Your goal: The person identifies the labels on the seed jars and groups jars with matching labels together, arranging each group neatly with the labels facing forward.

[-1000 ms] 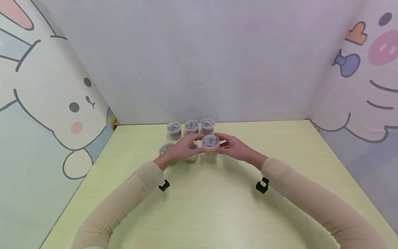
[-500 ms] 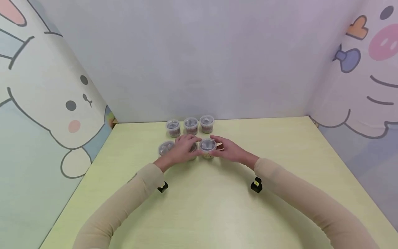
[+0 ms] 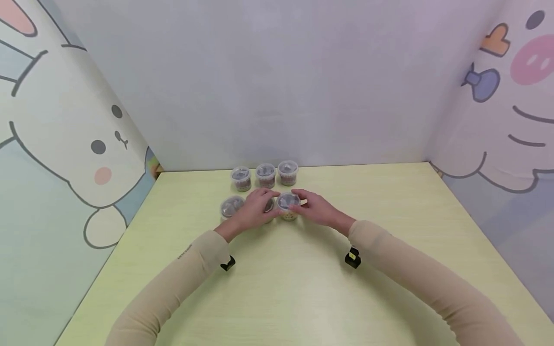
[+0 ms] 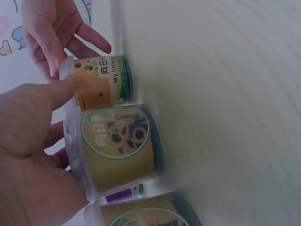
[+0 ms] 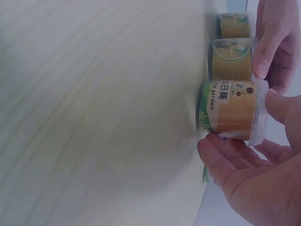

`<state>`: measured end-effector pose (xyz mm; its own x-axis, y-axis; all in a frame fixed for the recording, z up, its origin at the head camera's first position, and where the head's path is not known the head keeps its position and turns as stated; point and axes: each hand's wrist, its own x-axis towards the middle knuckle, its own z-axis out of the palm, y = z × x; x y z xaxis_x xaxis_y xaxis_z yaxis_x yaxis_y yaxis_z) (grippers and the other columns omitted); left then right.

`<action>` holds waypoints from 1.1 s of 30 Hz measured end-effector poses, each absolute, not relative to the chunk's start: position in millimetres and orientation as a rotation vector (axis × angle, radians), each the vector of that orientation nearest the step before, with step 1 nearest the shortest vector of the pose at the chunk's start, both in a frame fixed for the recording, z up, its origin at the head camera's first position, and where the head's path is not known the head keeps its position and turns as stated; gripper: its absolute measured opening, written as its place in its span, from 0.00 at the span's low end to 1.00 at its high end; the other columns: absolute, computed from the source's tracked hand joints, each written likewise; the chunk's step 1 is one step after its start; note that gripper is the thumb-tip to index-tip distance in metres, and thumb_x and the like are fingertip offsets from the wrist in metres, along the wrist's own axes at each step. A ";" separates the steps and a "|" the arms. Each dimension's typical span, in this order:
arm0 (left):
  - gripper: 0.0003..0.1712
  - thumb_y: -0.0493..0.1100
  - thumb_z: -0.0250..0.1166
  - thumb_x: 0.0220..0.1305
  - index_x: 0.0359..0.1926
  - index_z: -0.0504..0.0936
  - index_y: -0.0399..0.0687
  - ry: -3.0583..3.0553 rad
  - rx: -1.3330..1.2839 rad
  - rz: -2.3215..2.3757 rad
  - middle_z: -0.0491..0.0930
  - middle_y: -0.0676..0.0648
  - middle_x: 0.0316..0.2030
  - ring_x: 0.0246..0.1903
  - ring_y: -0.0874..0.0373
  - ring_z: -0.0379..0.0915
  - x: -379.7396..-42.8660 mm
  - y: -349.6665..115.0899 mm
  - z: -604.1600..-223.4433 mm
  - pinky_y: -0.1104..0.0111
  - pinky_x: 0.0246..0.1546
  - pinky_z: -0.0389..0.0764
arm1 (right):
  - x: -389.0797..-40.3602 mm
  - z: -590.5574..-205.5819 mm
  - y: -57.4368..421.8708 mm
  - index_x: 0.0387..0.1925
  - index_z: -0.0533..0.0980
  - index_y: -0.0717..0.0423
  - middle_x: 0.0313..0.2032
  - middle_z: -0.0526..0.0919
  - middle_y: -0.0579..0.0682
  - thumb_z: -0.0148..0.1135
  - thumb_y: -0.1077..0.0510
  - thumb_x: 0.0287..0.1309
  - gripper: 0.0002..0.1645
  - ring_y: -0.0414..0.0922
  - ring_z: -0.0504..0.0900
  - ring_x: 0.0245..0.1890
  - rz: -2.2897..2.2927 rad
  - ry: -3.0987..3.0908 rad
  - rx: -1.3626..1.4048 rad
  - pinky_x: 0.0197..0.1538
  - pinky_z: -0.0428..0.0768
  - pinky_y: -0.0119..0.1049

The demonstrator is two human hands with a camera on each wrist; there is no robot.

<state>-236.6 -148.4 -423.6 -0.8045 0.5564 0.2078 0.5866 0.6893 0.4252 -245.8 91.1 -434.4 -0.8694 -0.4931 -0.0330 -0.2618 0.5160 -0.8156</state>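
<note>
A small lidded plastic tub [image 3: 288, 211], labelled "little garden" with sunflower pictures [image 5: 235, 108], stands upright on the table at the right end of the front row. My right hand [image 3: 318, 207] is at its right side, thumb on the lid's edge and the other fingers spread loosely by its wall [image 5: 244, 179]. From the left, my left hand [image 3: 255, 209] reaches over the middle tub [image 4: 120, 146], which it partly hides in the head view. The left thumb [image 4: 66, 89] touches the end tub's lid. Another front-row tub [image 3: 231, 206] stands left of that hand.
Behind the front row are three similar tubs, the left [image 3: 241, 179], middle [image 3: 266, 175] and right [image 3: 287, 173] ones. A pale wood-grain table [image 3: 285, 288] lies under everything. The back wall [image 3: 285, 86] is plain, with cartoon-printed panels on both sides.
The end tub has come down and left from above the table into the front row beside the middle tub. The right hand's fingers have since loosened around it.
</note>
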 end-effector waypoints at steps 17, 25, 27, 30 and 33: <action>0.33 0.51 0.69 0.68 0.66 0.74 0.37 -2.840 -0.942 -0.764 0.75 0.37 0.60 0.64 0.41 0.66 -230.4 -148.4 -426.7 0.46 0.69 0.61 | -238.3 -431.7 90.9 0.76 0.59 0.62 0.63 0.73 0.64 0.60 0.48 0.73 0.39 0.57 0.82 0.55 -1.241 2.511 -0.621 0.57 0.81 0.47; 0.32 0.49 0.69 0.68 0.66 0.74 0.36 -2.840 -0.963 -0.742 0.75 0.36 0.60 0.64 0.40 0.66 -232.9 -150.4 -422.0 0.46 0.69 0.61 | -240.3 -428.0 90.9 0.77 0.57 0.61 0.67 0.72 0.64 0.56 0.47 0.75 0.39 0.58 0.79 0.59 -1.120 2.577 -0.740 0.60 0.78 0.49; 0.33 0.50 0.69 0.68 0.67 0.73 0.35 -2.843 -0.980 -0.728 0.74 0.36 0.61 0.65 0.39 0.65 -234.4 -151.4 -420.6 0.46 0.69 0.61 | -240.9 -426.4 91.8 0.78 0.55 0.61 0.68 0.71 0.64 0.55 0.45 0.76 0.41 0.59 0.77 0.62 -1.071 2.606 -0.778 0.62 0.77 0.51; 0.35 0.52 0.68 0.69 0.69 0.71 0.37 -2.870 -0.991 -0.758 0.72 0.37 0.64 0.66 0.41 0.64 -235.7 -154.1 -413.3 0.45 0.69 0.61 | -242.5 -422.5 97.4 0.80 0.50 0.57 0.69 0.70 0.63 0.51 0.40 0.76 0.44 0.60 0.74 0.64 -0.976 2.680 -0.805 0.65 0.73 0.55; 0.35 0.54 0.65 0.71 0.70 0.70 0.40 -2.895 -0.998 -0.769 0.69 0.39 0.66 0.68 0.43 0.62 -235.5 -161.6 -400.2 0.45 0.69 0.61 | -245.5 -410.5 110.7 0.80 0.49 0.53 0.70 0.68 0.63 0.48 0.36 0.76 0.44 0.61 0.71 0.67 -0.851 2.774 -0.816 0.68 0.68 0.58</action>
